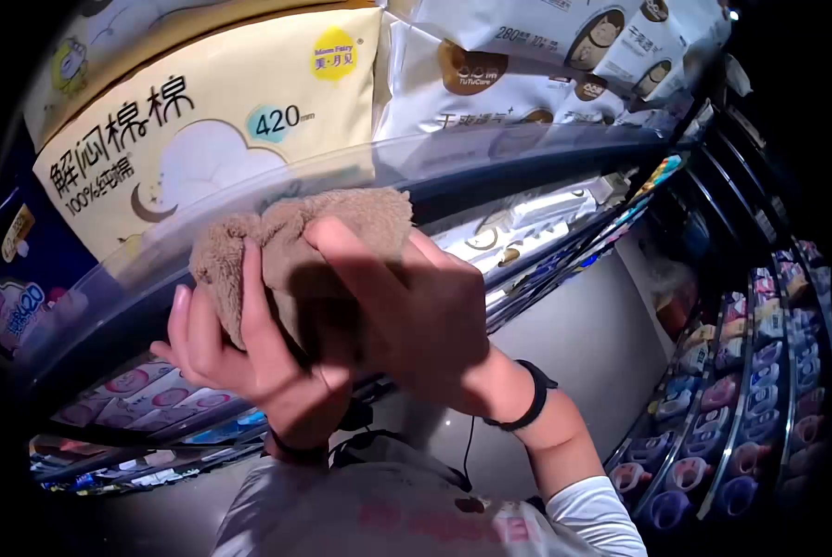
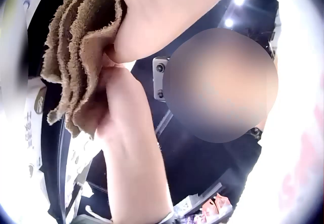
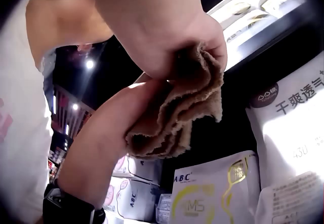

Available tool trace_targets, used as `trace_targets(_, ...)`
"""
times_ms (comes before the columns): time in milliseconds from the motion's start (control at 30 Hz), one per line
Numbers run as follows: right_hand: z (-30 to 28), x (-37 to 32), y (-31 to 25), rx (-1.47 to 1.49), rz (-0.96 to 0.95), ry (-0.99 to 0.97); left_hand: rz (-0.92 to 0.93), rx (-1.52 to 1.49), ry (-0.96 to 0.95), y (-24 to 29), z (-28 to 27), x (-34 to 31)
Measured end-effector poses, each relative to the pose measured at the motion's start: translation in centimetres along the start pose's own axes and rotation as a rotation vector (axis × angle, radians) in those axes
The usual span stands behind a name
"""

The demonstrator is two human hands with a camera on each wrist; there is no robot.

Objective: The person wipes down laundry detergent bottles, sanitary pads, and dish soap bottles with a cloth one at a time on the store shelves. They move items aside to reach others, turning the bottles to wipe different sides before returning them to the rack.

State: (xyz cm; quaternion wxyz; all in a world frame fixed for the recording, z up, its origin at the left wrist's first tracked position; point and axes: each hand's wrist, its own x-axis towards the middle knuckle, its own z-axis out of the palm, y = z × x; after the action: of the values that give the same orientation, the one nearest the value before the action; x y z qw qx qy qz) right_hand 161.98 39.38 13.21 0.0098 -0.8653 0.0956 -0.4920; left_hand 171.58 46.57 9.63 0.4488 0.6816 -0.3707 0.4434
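Note:
Both hands hold a brown, fluffy cloth (image 1: 365,209) folded into several layers, in front of the shelf edge. My left hand (image 1: 267,362) grips its left side, with fingers spread along the fabric. From the right, my right hand (image 1: 430,325) grips the cloth, its fingers lying over the front. Loose, wavy layers of the cloth (image 2: 83,57) hang out beside the hands in the left wrist view. In the right wrist view, the folded edges of the cloth (image 3: 174,112) fan out below my right hand (image 3: 172,42).
A dark shelf edge with a clear plastic guard (image 1: 518,148) runs behind the hands. Above it stand a large cream pack (image 1: 221,121) and white packs (image 1: 471,84). More packs (image 1: 165,399) fill lower shelves. Racks of bottles (image 1: 741,399) stand right, across the grey floor (image 1: 583,343).

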Motion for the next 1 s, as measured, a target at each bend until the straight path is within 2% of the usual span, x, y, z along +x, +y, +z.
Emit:
trace_targets(67,-0.9,-0.5,1.9,0.033,0.017,-0.042,0.007,0.095,-0.042,1.8,0.6,-0.5)
trace_targets(100,-1.7,-0.7,2.9,0.019,-0.014,-0.003,0.044,0.058,-0.002,2.1,1.4,-0.9)
trace_targets(200,-3.5,-1.6,6.0,0.003,-0.013,0.008,0.099,0.056,-0.098,4.8,2.4,-1.4)
trace_targets(267,-5.0,-2.4,7.7,-0.077,0.063,-0.015,0.119,0.027,-0.157,7.0,3.4,-1.7)
trace_targets(333,-6.8,-2.7,9.3,-0.028,0.151,-0.005,0.137,-0.080,-0.214,9.7,4.1,-1.6)
trace_targets(400,-8.1,-3.1,11.3,0.008,0.147,0.047,0.164,-0.119,-0.254,11.3,5.3,-2.0)
trace_targets(533,-11.0,-4.1,14.3,0.044,0.208,-0.043,0.167,-0.185,-0.183,15.1,7.6,-2.1)
trace_targets(567,-10.8,-4.7,15.6,0.066,0.173,0.046,0.148,-0.167,-0.182,15.9,8.2,-2.2)
trace_targets(667,-12.4,-5.2,17.5,-0.036,0.265,-0.037,0.112,-0.140,-0.186,18.9,9.6,-2.7)
trace_targets(733,-13.8,-5.7,19.7,0.045,0.203,0.080,0.094,-0.106,-0.203,21.5,10.6,-3.1)
trace_targets(833,-16.2,-6.4,23.3,0.087,0.173,0.068,0.126,-0.056,-0.158,25.1,12.8,-3.7)
trace_targets(1000,-20.1,-7.8,28.5,-0.012,0.285,-0.047,0.179,-0.021,-0.077,31.8,16.7,-4.4)
